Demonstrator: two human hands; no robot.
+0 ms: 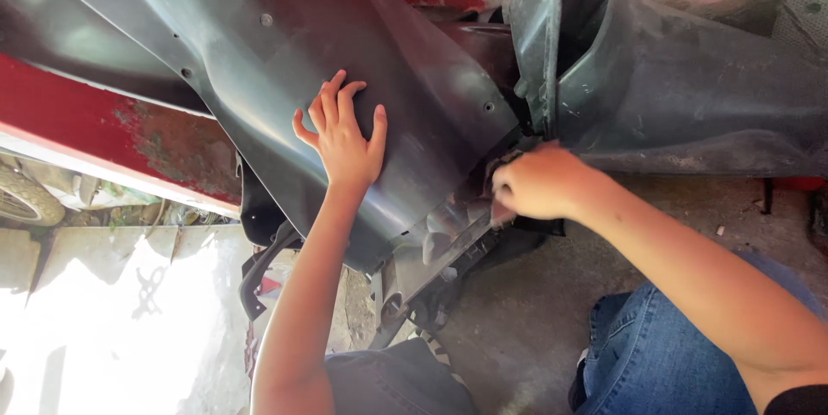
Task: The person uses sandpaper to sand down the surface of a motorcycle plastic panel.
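Concrete floor lies open below hands pressing panel edge.

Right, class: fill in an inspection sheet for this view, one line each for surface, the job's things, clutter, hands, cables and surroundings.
Surface: bare concrete floor, sunlit at the left.
Job's things: large dark grey plastic panel, with screw holes, tilted over the floor; a second dark panel beside it.
Clutter: small bits of debris on the floor at the right.
Hands: left hand pressed flat, fingers spread, on the large panel; right hand closed at the panel's lower edge; what it grips is hidden.
Cables: nothing seen.
Surroundings: red bodywork with worn paint behind the panels; the person's blue jeans below.
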